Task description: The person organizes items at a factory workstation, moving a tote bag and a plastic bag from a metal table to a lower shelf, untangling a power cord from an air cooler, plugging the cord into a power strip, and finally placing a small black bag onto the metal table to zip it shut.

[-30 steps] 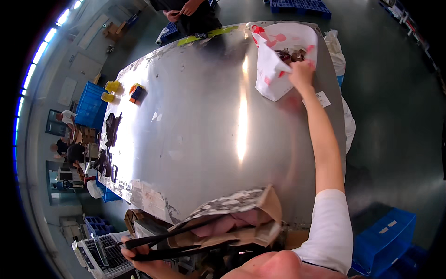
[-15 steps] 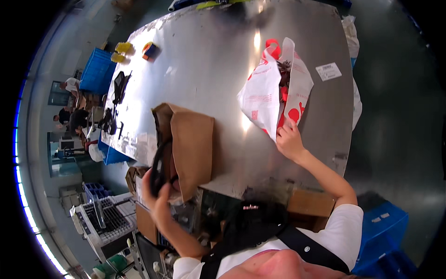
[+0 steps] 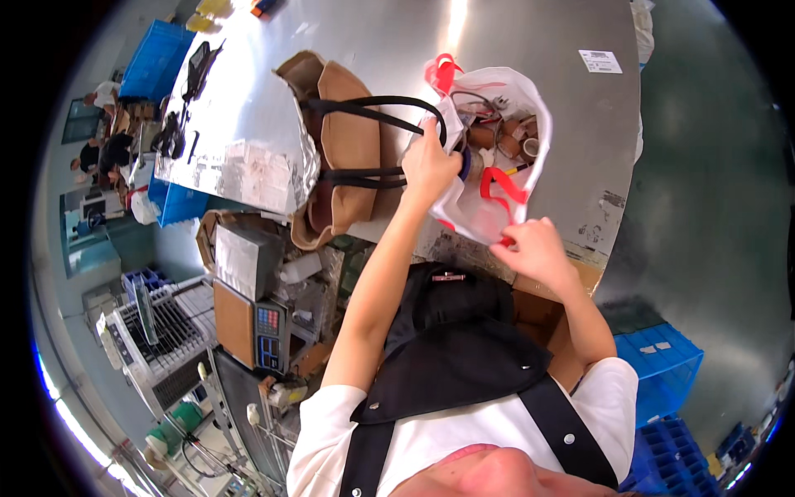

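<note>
My left hand (image 3: 431,168) is closed on the black handles (image 3: 364,104) of a brown bag (image 3: 351,149), with the loops stretched toward the right. The bag stands tilted at the table's near left edge, its mouth facing left. That same hand lies against the left rim of a white bag (image 3: 470,217) with red print and red handles. Pinched at the near rim of the white bag is my right hand (image 3: 540,254), by a red strap. The white bag gapes, showing tape rolls, a cable and other small items (image 3: 500,137) jumbled inside.
A metal table (image 3: 571,153) carries a white label (image 3: 599,61) at right and black cables (image 3: 171,132) at left. Below its near left edge stand a scale (image 3: 248,323) and a white rack (image 3: 166,335). Blue crates (image 3: 658,364) are at lower right. Other people work far left.
My left hand has drawn the brown bag's handles rightward to the white bag. The white bag's mouth has widened, showing its contents. The whole view has shifted.
</note>
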`<control>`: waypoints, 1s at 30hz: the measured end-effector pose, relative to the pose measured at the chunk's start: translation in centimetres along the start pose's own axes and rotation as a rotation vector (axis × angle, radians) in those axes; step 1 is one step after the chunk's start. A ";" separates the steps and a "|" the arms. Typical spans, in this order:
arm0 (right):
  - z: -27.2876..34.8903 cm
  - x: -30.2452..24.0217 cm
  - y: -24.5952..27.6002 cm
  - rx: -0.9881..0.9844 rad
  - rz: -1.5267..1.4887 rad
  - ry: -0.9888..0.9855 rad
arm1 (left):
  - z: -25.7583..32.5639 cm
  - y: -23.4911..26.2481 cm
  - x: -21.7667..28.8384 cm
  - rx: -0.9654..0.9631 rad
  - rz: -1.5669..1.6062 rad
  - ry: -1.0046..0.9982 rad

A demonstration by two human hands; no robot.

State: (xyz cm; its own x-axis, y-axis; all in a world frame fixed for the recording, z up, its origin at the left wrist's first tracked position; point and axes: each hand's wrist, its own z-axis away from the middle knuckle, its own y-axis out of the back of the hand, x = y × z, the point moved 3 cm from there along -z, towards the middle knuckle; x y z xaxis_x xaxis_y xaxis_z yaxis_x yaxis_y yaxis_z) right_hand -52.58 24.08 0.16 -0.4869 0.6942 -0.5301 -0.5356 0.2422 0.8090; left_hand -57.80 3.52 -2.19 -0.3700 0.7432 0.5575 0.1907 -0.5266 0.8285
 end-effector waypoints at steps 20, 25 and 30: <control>1.2 0.7 5.1 -0.085 0.226 0.147 | -7.5 4.9 -4.2 0.091 -0.174 -0.163; 2.1 -0.6 4.9 0.075 -0.045 0.405 | -9.6 3.6 -3.0 -0.035 -0.445 -0.377; 2.7 0.5 6.0 0.311 0.073 0.276 | -9.2 4.0 -4.1 0.054 -0.099 -0.324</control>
State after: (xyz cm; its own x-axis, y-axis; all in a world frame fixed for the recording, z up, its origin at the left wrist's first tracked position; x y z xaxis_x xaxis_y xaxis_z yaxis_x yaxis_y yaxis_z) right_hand -54.11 27.72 5.43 -0.7052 0.5196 -0.4823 -0.2798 0.4211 0.8628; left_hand -63.88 -5.44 -1.67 -0.0825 0.8868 0.4547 0.2196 -0.4289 0.8762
